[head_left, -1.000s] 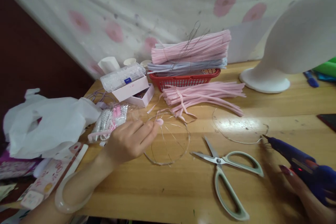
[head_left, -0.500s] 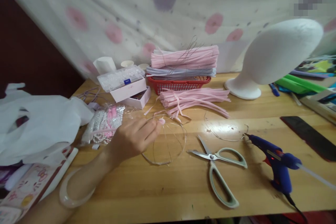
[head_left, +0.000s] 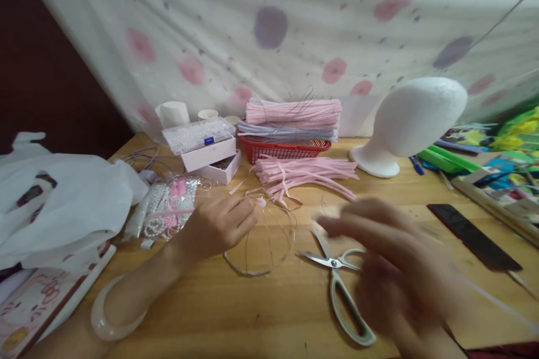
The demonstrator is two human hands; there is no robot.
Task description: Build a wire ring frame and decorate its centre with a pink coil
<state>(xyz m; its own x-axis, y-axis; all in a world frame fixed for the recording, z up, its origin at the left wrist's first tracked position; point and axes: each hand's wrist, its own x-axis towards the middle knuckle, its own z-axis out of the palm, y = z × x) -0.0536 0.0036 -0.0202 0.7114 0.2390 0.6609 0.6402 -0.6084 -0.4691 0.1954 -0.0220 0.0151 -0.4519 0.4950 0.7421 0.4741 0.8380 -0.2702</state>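
My left hand point(head_left: 223, 221), a pale bangle on its wrist, is closed with its fingertips pinched on a round frame of thin wire point(head_left: 256, 274). The frame's loops hang over the tabletop, and a small pink tip point(head_left: 261, 202) shows just beyond my fingers. My right hand point(head_left: 396, 258) is smeared by motion above the right side of the table, partly covering the handles of the open scissors point(head_left: 333, 263). It hides the glue gun, of which only a pale glue stick point(head_left: 499, 304) shows. Whether this hand touches the gun, I cannot tell.
A tied pink bundle of fuzzy stems point(head_left: 309, 171) lies before a red basket point(head_left: 282, 150) stacked with more bundles. A white foam head point(head_left: 415, 118) stands behind a dark phone-like slab point(head_left: 474, 236). Bagged beads point(head_left: 168, 207) and a white plastic bag point(head_left: 80, 196) sit left.
My right hand has come into view and now covers the glue gun. My left hand stays pinched on the wire frame. The view has tilted up slightly.
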